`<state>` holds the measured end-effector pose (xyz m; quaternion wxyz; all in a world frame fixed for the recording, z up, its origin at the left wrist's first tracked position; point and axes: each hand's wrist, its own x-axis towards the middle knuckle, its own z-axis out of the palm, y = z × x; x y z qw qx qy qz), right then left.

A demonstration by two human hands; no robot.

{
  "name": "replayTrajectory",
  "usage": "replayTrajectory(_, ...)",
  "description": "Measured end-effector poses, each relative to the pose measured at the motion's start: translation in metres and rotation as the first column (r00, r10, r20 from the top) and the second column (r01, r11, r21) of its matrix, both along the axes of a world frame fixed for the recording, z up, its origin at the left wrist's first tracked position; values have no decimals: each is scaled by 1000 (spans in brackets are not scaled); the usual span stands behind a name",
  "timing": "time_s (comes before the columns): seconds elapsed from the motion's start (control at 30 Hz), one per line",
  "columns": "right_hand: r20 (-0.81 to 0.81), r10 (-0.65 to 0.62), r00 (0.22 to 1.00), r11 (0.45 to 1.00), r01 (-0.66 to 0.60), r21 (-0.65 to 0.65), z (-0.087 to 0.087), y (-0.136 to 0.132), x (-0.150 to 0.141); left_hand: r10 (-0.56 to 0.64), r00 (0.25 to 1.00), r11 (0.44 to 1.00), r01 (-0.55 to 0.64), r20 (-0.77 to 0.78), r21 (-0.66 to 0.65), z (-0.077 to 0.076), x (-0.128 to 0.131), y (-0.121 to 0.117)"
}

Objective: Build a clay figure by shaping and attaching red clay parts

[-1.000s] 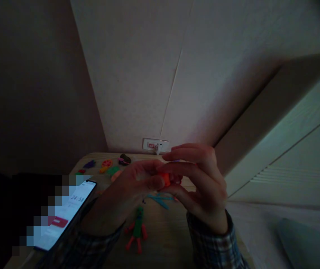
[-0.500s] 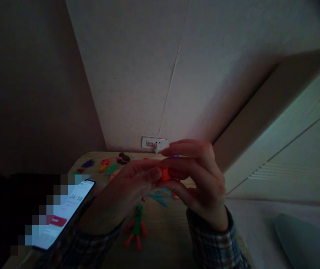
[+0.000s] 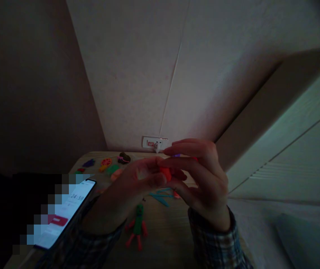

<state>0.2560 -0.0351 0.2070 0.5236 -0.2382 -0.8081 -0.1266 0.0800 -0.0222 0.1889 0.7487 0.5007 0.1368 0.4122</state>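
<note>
Right between my two hands, raised over the counter (image 3: 162, 233), is the small red-orange lump (image 3: 166, 173). My left hand (image 3: 133, 181) has it pinched narrow, the thumb lying along its near side. My right hand (image 3: 205, 173) closes on it from the other side, index finger over the top and thumb below. At this moment part of the lump shows bright between the fingertips, and both hands bear on it, so I judge it is being worked in the air and not resting on anything.

Below my hands lies a green figure (image 3: 138, 224) with reddish limbs, and just beyond it are some blue sticks (image 3: 160, 199) beside a pinkish bit (image 3: 176, 194). Farther back sit a dark piece with a pink band (image 3: 124, 158), an orange-and-red wheel shape (image 3: 106, 162), a green lump (image 3: 113, 170) and a purple piece (image 3: 89, 163). The lit phone (image 3: 68, 211) lies to my left, its outer side lost in pixelation.

My fingers hide most of the lump, so I can't make out its full shape. A darker red patch by my right fingers could be more material or shaded skin; the light is too dim to tell.
</note>
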Motion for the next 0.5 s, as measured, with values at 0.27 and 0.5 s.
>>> replayTrajectory(0.27, -23, 17, 1000, 1000, -17, -12, -1, -2, 0, 18, 999, 1000, -18, -35, 8, 6, -3, -3)
replayTrajectory(0.5, -40, 60, 997, 998, -61, -32, -1, -2, -1, 30, 999, 999, -30, -13, 23, -5, -2, 2)
